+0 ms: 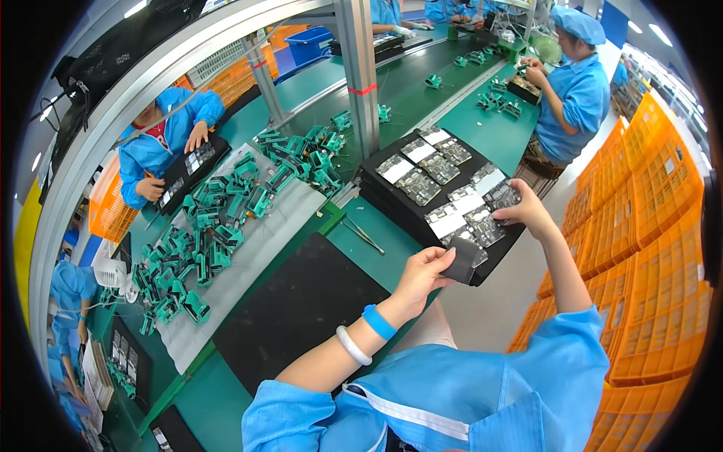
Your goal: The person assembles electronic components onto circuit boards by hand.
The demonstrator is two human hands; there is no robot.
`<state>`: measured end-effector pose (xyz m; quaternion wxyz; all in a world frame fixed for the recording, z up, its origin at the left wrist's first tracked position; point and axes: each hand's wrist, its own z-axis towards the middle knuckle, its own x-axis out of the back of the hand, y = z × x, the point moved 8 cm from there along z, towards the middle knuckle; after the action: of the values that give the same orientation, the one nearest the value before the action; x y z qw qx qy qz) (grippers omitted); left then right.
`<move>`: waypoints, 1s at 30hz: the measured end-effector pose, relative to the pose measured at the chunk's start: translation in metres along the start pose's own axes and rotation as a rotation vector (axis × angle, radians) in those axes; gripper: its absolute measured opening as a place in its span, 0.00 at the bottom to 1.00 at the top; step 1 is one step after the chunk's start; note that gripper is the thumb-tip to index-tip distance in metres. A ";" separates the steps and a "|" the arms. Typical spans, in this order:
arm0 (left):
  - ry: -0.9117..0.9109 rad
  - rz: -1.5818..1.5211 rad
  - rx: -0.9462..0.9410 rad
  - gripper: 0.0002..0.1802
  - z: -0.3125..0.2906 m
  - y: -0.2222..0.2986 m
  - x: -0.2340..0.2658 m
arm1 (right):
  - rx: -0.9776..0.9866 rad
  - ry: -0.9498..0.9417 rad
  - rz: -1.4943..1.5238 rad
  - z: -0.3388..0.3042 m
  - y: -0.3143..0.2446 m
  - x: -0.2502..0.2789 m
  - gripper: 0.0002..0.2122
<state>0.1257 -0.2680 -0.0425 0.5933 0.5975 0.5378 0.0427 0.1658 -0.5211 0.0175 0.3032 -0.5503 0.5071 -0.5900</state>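
On the stack of black foam trays (392,197) at the table's right edge, several circuit boards (439,167) with silvery-white shields lie in rows. My left hand (423,275) is at the near corner of the stack, thumb and fingers pinched on a dark grey thin sheet (458,261), which covers part of a board. At the stack's right side, my right hand (529,209) grips a circuit board (503,196) by its edge, between thumb and fingers. A blue band and a pale bangle are on my left wrist.
Tweezers (364,237) and a black mat (301,301) lie left of the stack. Green parts (218,226) are heaped on a grey sheet. A metal post (357,83) rises beyond. Orange crates (633,248) stand at right. Co-workers (576,90) sit along the line.
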 end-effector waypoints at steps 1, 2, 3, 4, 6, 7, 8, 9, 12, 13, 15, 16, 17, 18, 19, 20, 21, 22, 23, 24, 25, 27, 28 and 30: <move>0.018 0.024 -0.031 0.12 0.003 0.001 0.001 | 0.002 0.023 0.015 -0.004 -0.001 -0.003 0.37; 0.034 0.048 -0.061 0.12 0.006 0.002 0.002 | 0.004 0.050 0.029 -0.008 -0.003 -0.005 0.38; 0.037 0.042 -0.069 0.12 0.008 0.001 0.002 | 0.008 0.043 0.024 -0.011 -0.003 -0.008 0.38; 0.047 0.044 -0.086 0.12 0.009 0.001 0.003 | 0.015 0.046 0.072 -0.012 -0.003 -0.010 0.38; 0.054 0.043 -0.109 0.12 0.011 0.000 0.005 | 0.027 0.048 0.116 -0.016 -0.003 -0.014 0.38; 0.063 0.054 -0.118 0.12 0.011 0.000 0.006 | 0.022 0.053 0.121 -0.017 -0.003 -0.018 0.38; 0.072 0.063 -0.126 0.12 0.011 -0.001 0.008 | 0.016 0.057 0.124 -0.018 -0.004 -0.020 0.38; 0.073 0.057 -0.133 0.12 0.011 -0.002 0.008 | -0.012 0.072 0.179 -0.019 -0.003 -0.022 0.38; 0.086 0.083 -0.161 0.12 0.011 -0.002 0.008 | -0.073 0.029 0.354 -0.022 0.000 -0.028 0.37; 0.101 0.095 -0.164 0.13 0.010 -0.003 0.010 | -0.070 0.023 0.354 -0.023 0.000 -0.030 0.37; 0.115 0.100 -0.169 0.13 0.000 0.002 0.009 | -0.068 0.049 0.321 -0.024 -0.001 -0.032 0.37; 0.129 0.085 -0.159 0.13 -0.010 0.003 0.010 | -0.067 0.041 0.319 -0.025 -0.002 -0.034 0.37; 0.143 0.071 -0.147 0.13 -0.023 0.007 0.010 | -0.064 0.044 0.342 -0.026 -0.002 -0.034 0.37; 0.140 0.042 -0.166 0.14 -0.038 0.012 0.008 | -0.064 0.051 0.366 -0.026 -0.001 -0.034 0.37; 0.140 0.013 -0.185 0.14 -0.058 0.018 0.008 | -0.082 0.059 0.377 -0.026 -0.003 -0.036 0.37; 0.148 -0.003 -0.185 0.14 -0.082 0.024 0.008 | -0.078 0.059 0.382 -0.025 0.000 -0.033 0.36; 0.156 -0.019 -0.179 0.14 -0.108 0.030 0.009 | -0.086 0.046 0.416 -0.025 0.003 -0.030 0.36; 0.202 -0.008 -0.152 0.14 -0.138 0.037 0.012 | -0.096 0.032 0.453 -0.025 0.006 -0.028 0.36; 0.221 0.017 -0.156 0.15 -0.164 0.041 0.021 | -0.098 0.027 0.472 -0.025 0.008 -0.027 0.35; 0.262 -0.041 -0.173 0.15 -0.191 0.047 0.028 | -0.104 0.038 0.500 -0.025 0.009 -0.026 0.34; 0.355 0.041 -0.194 0.14 -0.219 0.045 0.050 | -0.101 0.018 0.526 -0.023 0.008 -0.030 0.35; 0.478 0.086 -0.346 0.12 -0.272 0.050 0.078 | -0.076 -0.035 0.557 -0.025 -0.004 -0.042 0.35; 0.576 0.078 -0.391 0.12 -0.295 0.044 0.094 | -0.056 -0.066 0.568 -0.028 -0.011 -0.050 0.35; 0.768 0.122 -0.440 0.10 -0.337 0.026 0.128 | -0.077 -0.098 0.604 -0.038 -0.028 -0.074 0.35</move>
<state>-0.0374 0.0517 0.0000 0.4599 0.4288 0.6609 0.4098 0.1503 -0.4343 0.0227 0.4679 -0.4136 0.6544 -0.4264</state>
